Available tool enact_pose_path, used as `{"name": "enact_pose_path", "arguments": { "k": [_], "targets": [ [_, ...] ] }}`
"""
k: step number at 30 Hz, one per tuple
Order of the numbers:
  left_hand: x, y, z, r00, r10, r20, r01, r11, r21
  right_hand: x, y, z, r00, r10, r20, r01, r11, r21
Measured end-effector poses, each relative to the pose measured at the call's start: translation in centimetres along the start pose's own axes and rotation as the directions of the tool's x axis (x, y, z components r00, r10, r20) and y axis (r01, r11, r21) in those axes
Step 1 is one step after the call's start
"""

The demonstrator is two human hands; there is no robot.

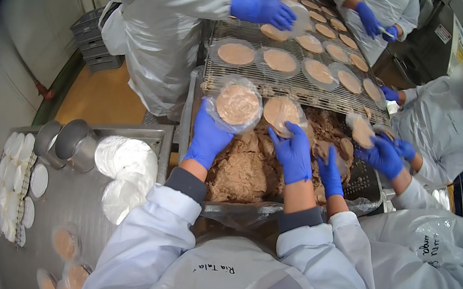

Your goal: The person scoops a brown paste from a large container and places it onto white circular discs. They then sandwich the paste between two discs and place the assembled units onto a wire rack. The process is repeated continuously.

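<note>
My left hand [210, 136], in a blue glove, holds a round flat patty [237, 105] on a clear disc of film, its fingers mostly hidden beneath. Beside it, my right hand [292, 153], also gloved, grips the near edge of a second patty [279, 111] on film. Both patties are above the far part of a lined tub [246, 207] of ground meat mixture [242, 173]. Just beyond lies a wire mesh conveyor [217, 80] with rows of patties on film discs.
A co-worker's gloved hands [383, 159] work over the tub at my right; others reach over the conveyor. On the steel table [77, 199] at left are metal rings [75, 144], stacked clear discs [127, 158], a rack of white discs [15, 171] and several patties [65, 243].
</note>
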State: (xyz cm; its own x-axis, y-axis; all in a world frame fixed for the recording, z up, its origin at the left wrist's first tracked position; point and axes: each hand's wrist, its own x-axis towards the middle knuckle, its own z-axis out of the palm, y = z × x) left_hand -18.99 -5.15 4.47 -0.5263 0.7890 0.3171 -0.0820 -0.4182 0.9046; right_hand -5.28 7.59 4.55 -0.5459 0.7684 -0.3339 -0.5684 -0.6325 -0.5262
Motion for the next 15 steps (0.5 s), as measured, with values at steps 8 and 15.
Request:
{"name": "enact_pose_path", "arguments": {
  "k": [8, 15],
  "targets": [
    [-2.6, 4.0, -0.2, 0.953, -0.293, 0.080, 0.240, 0.565, -0.789, -4.0, 2.0, 6.0, 0.873, -0.117, 0.473, 0.398, 0.731, -0.554],
    [-3.9, -0.3, -3.6, 0.911, -0.405, -0.080, 0.294, 0.773, -0.563, -1.8, 5.3, 4.2, 0.917, 0.017, 0.399, 0.240, 0.774, -0.586]
  ]
}}
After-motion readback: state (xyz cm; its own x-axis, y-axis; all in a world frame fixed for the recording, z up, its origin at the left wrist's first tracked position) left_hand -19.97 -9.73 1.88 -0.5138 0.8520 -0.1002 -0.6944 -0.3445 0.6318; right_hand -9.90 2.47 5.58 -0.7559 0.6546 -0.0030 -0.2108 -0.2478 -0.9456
